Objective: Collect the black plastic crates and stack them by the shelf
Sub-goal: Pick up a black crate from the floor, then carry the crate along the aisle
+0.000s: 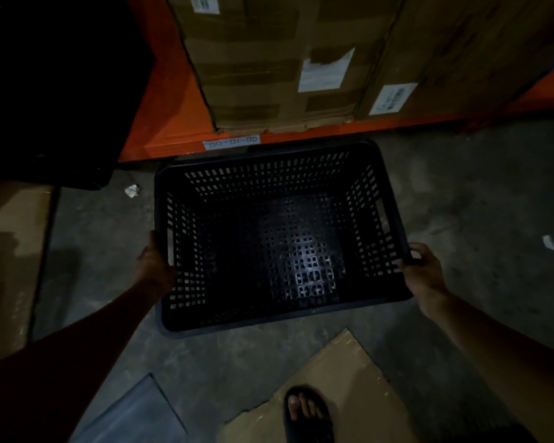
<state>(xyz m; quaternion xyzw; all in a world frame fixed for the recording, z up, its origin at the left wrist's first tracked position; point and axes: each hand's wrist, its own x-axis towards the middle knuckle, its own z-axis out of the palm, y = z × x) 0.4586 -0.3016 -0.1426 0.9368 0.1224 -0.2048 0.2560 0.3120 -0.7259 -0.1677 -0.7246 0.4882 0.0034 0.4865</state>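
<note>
I see both forearms bare, no sleeves; left hand (154, 263) and right hand (424, 270) ungloved; foot in black slide sandal (307, 417).

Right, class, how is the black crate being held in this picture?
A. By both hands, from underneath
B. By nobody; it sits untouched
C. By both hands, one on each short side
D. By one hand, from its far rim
C: the left hand and the right hand each grip a short side's rim of the black crate.

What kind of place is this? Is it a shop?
Probably a warehouse or stockroom, not a shop floor. Big labelled cardboard boxes sit on an orange metal shelf that carries a code sticker, above a bare concrete floor.
</note>
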